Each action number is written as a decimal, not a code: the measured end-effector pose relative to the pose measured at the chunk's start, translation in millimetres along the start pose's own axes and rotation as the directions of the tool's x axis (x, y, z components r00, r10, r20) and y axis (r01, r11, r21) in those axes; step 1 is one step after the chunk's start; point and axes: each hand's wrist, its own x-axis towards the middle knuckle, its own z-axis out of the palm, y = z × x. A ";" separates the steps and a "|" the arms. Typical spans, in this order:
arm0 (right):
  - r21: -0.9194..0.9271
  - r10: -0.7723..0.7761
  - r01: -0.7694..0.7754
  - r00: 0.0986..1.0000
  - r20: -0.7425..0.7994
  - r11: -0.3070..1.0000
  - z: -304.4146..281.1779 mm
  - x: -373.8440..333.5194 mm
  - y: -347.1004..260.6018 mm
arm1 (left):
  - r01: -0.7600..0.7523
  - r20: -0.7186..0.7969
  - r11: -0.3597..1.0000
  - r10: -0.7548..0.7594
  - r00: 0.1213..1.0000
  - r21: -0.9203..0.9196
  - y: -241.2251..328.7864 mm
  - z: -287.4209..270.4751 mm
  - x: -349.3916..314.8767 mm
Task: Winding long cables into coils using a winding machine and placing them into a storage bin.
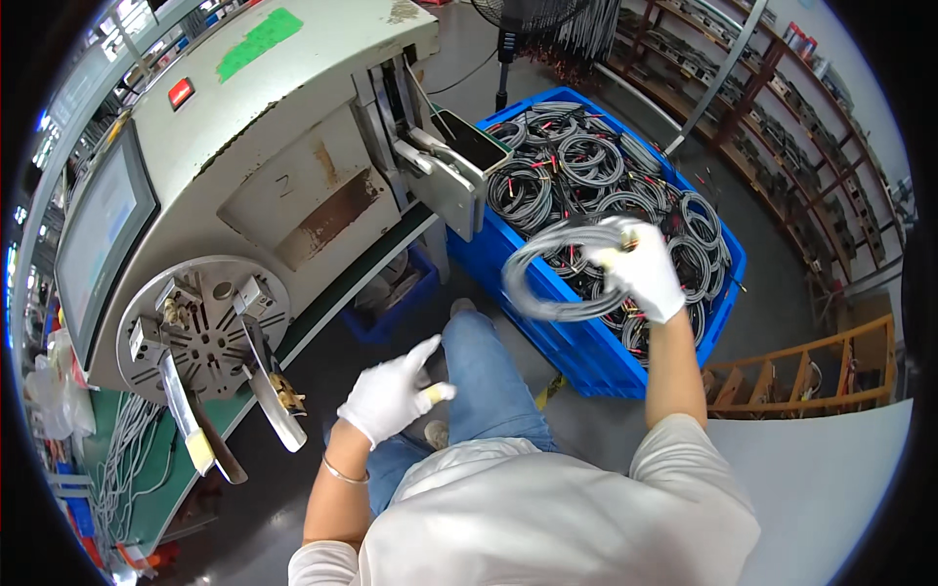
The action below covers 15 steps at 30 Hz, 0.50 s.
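Observation:
A coiled grey cable [535, 283] is gripped in my right hand [640, 266], which wears a white glove. The coil is held over the near side of a large blue crate [523, 327], slightly smeared by motion. Inside that crate lie several other grey cable coils [591, 159] with black, red and yellow ends. My left hand [391, 396], also gloved, hovers above my legs with thumb and forefinger apart and nothing between them. To its left is the round slotted disc [210, 366] of a machine, with curved metal arms [269, 400] sticking out.
The pale machine body [293, 117] with its screen [107, 239] stands at the left. Loose grey cables [127, 459] lie on the green bench. A small blue bin [391, 303] sits beneath. Beyond the crate are a fan [506, 44] and shelves [782, 127]; a wooden rack [811, 381] is at right.

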 end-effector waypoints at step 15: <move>-0.845 -0.162 0.098 0.987 0.013 0.526 -22.9 109.4 158.2 | 0.744 -0.691 0.629 -0.642 0.332 -0.226 -151.9 -21.3 -205.7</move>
